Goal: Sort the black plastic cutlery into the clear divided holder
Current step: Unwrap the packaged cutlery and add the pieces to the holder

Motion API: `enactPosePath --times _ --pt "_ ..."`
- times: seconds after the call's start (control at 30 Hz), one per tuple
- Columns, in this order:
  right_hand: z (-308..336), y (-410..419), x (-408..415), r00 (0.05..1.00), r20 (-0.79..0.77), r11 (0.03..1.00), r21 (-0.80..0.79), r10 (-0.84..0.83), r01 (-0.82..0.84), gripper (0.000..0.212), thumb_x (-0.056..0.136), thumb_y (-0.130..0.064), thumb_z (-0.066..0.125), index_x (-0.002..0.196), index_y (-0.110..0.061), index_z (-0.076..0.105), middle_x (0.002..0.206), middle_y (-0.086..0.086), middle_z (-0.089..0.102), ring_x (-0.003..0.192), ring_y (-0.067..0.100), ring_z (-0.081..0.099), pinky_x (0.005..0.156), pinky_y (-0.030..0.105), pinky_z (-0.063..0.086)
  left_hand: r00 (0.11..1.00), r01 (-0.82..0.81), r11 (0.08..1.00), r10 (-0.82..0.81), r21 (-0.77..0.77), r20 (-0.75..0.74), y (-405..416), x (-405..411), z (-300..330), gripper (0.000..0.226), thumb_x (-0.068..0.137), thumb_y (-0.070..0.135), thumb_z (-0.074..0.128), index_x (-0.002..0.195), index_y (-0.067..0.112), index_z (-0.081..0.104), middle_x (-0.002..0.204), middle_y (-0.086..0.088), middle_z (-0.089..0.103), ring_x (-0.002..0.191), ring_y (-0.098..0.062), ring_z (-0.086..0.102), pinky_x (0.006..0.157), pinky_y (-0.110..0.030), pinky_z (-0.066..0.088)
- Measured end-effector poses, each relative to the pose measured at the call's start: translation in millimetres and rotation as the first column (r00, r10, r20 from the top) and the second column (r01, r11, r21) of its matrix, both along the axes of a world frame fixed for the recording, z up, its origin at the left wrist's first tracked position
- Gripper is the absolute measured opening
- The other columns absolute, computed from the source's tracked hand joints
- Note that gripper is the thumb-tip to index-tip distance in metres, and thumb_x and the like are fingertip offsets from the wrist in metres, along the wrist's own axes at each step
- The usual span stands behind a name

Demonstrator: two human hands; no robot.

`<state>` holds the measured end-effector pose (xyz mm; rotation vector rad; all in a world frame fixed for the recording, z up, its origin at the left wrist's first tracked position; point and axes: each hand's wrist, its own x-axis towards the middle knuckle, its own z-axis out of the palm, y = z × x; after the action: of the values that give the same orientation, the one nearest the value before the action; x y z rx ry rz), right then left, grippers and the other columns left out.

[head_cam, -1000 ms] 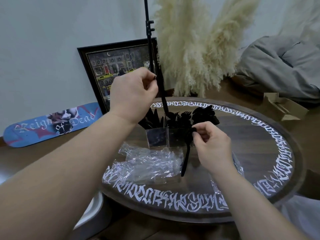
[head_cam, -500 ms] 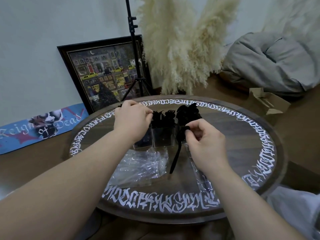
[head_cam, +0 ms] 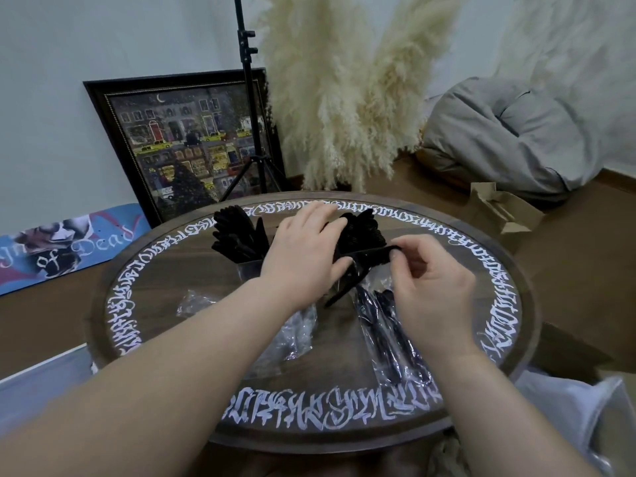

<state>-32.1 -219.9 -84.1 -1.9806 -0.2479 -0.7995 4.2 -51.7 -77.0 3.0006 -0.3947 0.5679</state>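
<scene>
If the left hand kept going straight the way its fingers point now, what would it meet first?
The left hand points away, over the clear divided holder. It would probably first meet the black cutlery heads standing in it, right at its fingertips; depth is unclear, so contact may already exist.

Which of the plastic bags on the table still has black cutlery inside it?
The long bag under the right hand, nearer the table's right edge: dark pieces show through it. The crumpled bag by the left forearm looks clear, with nothing dark inside.
</scene>
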Motion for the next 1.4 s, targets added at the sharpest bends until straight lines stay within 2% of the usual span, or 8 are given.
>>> enactPosePath --times 0.13,0.37,0.67,0.83,1.0,1.1,1.27,1.4 --pt "26 -25 2 0.963 0.197 0.983 0.063 -0.183 0.174 0.009 0.088 -0.01 0.062 0.092 -0.014 0.07 0.077 -0.012 0.06 0.067 0.003 0.057 0.068 0.015 0.046 0.998 -0.065 0.996 0.067 0.058 -0.019 1 17 -7 0.056 0.094 0.052 0.044 0.143 0.027 0.036 0.153 0.006 0.027 0.144 -0.019 0.011 0.111 -0.042 0.02" --pt "77 -19 64 0.935 0.298 0.977 -0.031 -0.191 0.21 0.015 0.086 -0.015 0.058 0.091 -0.012 0.071 0.077 -0.011 0.059 0.069 0.004 0.053 0.068 0.015 0.038 0.997 -0.02 0.999 0.018 0.029 0.072 7 21 -20 0.039 0.092 0.043 0.054 0.125 0.023 0.06 0.135 0.003 0.054 0.126 -0.021 0.047 0.101 -0.041 0.03" --pt "58 18 128 0.999 0.007 0.867 -0.496 -0.053 0.049 0.022 0.095 -0.017 0.048 0.106 -0.016 0.068 0.096 0.01 0.071 0.091 0.034 0.062 0.078 0.039 0.047 0.983 0.032 0.998 -0.041 0.057 0.18 14 24 -26 0.031 0.08 0.041 0.07 0.103 0.019 0.072 0.111 0.002 0.067 0.103 -0.023 0.063 0.085 -0.041 0.045" --pt "28 25 134 0.971 -0.226 0.771 -0.631 -0.078 -0.085 0.026 0.095 -0.02 0.044 0.108 -0.023 0.066 0.105 0.009 0.07 0.1 0.033 0.06 0.078 0.036 0.045 0.983 0.051 0.997 -0.061 0.062 0.174 18 26 -28 0.046 0.085 0.046 0.038 0.104 0.02 0.071 0.114 0.002 0.067 0.105 -0.022 0.063 0.086 -0.04 0.046" --pt "10 17 111 0.93 -0.367 0.919 -0.359 0.024 -0.165 0.047 0.092 -0.008 0.04 0.136 -0.019 0.051 0.137 0.006 0.051 0.128 0.024 0.044 0.104 0.031 0.033 0.981 0.093 0.996 -0.092 0.0 0.17 19 19 -25 0.048 0.09 0.045 0.037 0.115 0.016 0.066 0.126 -0.003 0.062 0.13 -0.029 0.046 0.101 -0.05 0.041" --pt "2 7 90 0.9 -0.435 0.988 -0.143 -0.015 -0.053 0.054 0.09 -0.007 0.042 0.143 -0.021 0.04 0.14 0.003 0.048 0.12 0.021 0.048 0.099 0.028 0.033 0.956 0.152 0.985 -0.126 -0.082 0.266 20 -1 -24 0.039 0.092 0.035 0.045 0.116 0.012 0.066 0.129 -0.005 0.059 0.134 -0.03 0.04 0.104 -0.047 0.039" --pt "-26 4 71 0.764 -0.635 0.993 0.051 0.111 -0.102 0.059 0.091 -0.008 0.045 0.148 -0.017 0.031 0.142 0.001 0.048 0.115 0.017 0.051 0.091 0.025 0.036 0.953 0.139 0.976 -0.085 -0.167 0.292 28 -46 -49 0.033 0.088 0.022 0.047 0.111 0.012 0.068 0.119 -0.001 0.063 0.115 -0.024 0.05 0.091 -0.042 0.047" --pt "-37 9 66 0.751 -0.641 0.986 0.144 0.158 -0.085 0.056 0.09 -0.007 0.049 0.144 -0.017 0.038 0.13 -0.002 0.055 0.106 0.017 0.055 0.082 0.028 0.042 0.993 -0.113 0.926 0.12 -0.36 -0.003 39 -63 -69 0.017 0.089 0.019 0.048 0.095 0.018 0.064 0.101 0.002 0.059 0.094 -0.018 0.056 0.079 -0.033 0.048"
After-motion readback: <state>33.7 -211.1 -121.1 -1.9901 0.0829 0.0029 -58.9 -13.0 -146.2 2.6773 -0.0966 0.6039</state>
